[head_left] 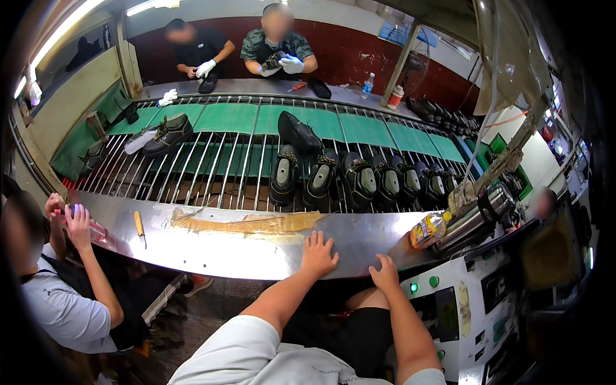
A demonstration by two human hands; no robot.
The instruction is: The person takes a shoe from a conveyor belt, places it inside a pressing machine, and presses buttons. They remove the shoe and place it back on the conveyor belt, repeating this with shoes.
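Observation:
My left hand lies palm down on the bare metal ledge, its fingers spread, holding nothing. At the ledge's front edge, my right hand rests with loosely bent fingers and nothing visible in it. Beyond my hands, a row of black shoes stands toes toward me on the roller rack. Another black shoe lies tilted behind that row. Brown tape covers part of the ledge left of my left hand.
A drink bottle and a steel flask stand at right, above a control panel. An awl-like tool lies at left, near a seated person. Gloved people handle shoes across the green belt.

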